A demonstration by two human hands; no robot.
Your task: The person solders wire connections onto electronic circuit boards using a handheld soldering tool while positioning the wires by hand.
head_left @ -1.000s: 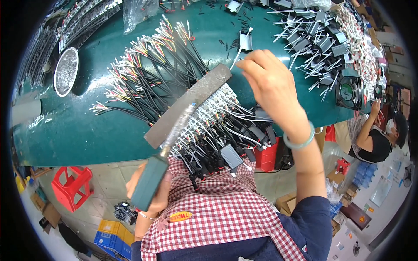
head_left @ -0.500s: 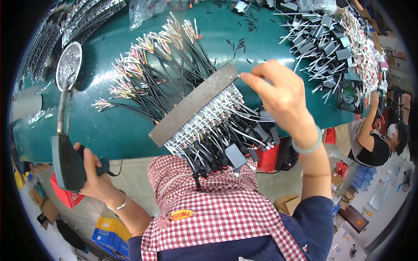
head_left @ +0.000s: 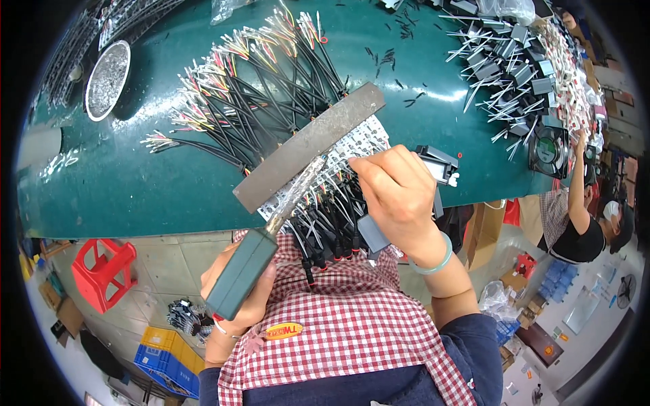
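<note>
My left hand (head_left: 256, 301) is wrapped round the green body of a soldering iron (head_left: 242, 271). The iron's stained metal shaft slants up, its tip over the row of small white circuit boards (head_left: 365, 139). Close to that tip, my right hand (head_left: 399, 193) is closed in a pinch above the boards; whatever its fingertips hold is too small to make out. A flat grey metal bar (head_left: 311, 145) lies across the row. Black cables (head_left: 250, 128) with stripped coloured ends fan out beyond it, while white wires and grey housings (head_left: 371, 233) hang on my side.
A round dish (head_left: 126, 81) of silvery scrap stands at the left of the green table (head_left: 135, 196). Housings with white wires (head_left: 508, 81) are heaped at the right, beside a small fan (head_left: 547, 150). A red stool (head_left: 101, 271) is below left; another person (head_left: 575, 223) works at far right.
My left hand has brought the soldering iron from the round dish across to the boards. My right hand has moved down and left from the bar's far end, closing into a pinch.
</note>
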